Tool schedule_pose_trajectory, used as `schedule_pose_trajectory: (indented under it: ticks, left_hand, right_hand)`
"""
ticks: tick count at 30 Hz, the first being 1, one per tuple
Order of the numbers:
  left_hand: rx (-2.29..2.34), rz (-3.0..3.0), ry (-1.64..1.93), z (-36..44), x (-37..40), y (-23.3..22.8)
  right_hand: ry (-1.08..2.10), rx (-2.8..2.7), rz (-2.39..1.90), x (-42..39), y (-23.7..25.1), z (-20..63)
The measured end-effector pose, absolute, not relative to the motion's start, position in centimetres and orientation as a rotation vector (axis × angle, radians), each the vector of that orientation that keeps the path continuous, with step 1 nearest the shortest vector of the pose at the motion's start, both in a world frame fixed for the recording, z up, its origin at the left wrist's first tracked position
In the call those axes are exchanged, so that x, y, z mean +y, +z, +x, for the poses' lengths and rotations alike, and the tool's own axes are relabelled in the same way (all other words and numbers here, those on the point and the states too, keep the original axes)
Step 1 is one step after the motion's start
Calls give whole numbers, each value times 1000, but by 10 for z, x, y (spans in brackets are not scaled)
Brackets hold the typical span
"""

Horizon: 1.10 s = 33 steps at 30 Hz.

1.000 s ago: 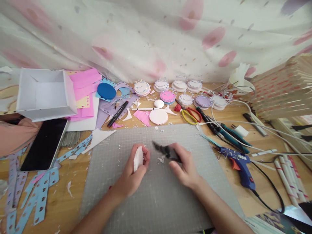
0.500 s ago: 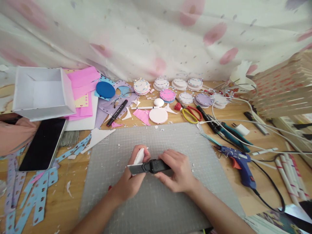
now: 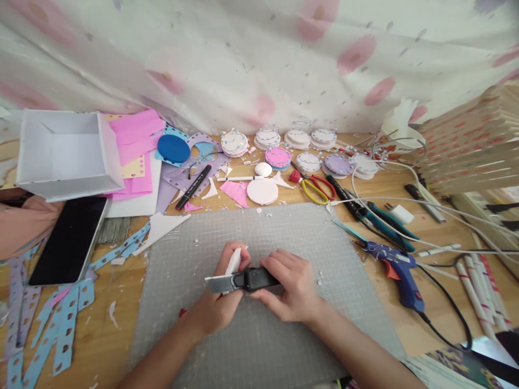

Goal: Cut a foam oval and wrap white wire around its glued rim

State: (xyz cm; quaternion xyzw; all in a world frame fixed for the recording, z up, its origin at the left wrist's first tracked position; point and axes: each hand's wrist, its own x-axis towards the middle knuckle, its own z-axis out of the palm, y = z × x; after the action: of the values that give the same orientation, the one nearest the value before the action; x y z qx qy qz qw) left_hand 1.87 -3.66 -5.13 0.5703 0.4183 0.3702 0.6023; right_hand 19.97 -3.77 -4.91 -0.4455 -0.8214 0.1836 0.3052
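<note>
My right hand point(image 3: 295, 283) is wrapped round the black handle of a utility knife point(image 3: 261, 279), its wide blade pointing left. In my left hand point(image 3: 219, 312) a small white piece point(image 3: 234, 260), perhaps foam board, is pinched between thumb and fingers. The blade lies across the near side of this piece, over my left hand; whether it cuts in I cannot tell. Both hands are above the grey cutting mat point(image 3: 251, 351). Part of the white piece is hidden by the knife and fingers.
Decorated discs point(image 3: 278, 158) line the back. To the right lie scissors point(image 3: 314, 192), pliers point(image 3: 391, 229), a blue glue gun point(image 3: 395, 265) and cables. A phone point(image 3: 67, 240), white box point(image 3: 67, 154) and blue paper strips point(image 3: 67, 329) are on the left. A black marker point(image 3: 193, 187) lies behind the mat.
The knife has shifted slightly left over the white piece, and its blade has tilted a little. My left hand keeps its grip in nearly the same place. The view has shifted slightly.
</note>
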Motion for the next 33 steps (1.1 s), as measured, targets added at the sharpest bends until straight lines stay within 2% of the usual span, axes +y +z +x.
schedule_pose_trajectory:
  ticks: [20,33]
  left_hand:
    - [1104,1288,855,18,-40,-49]
    - [832,1268,909,11,-37,-49]
  right_hand:
    - [345,-2111,-1198,-36,-50,199]
    - [352,-1890,-1424,-25,-51,220]
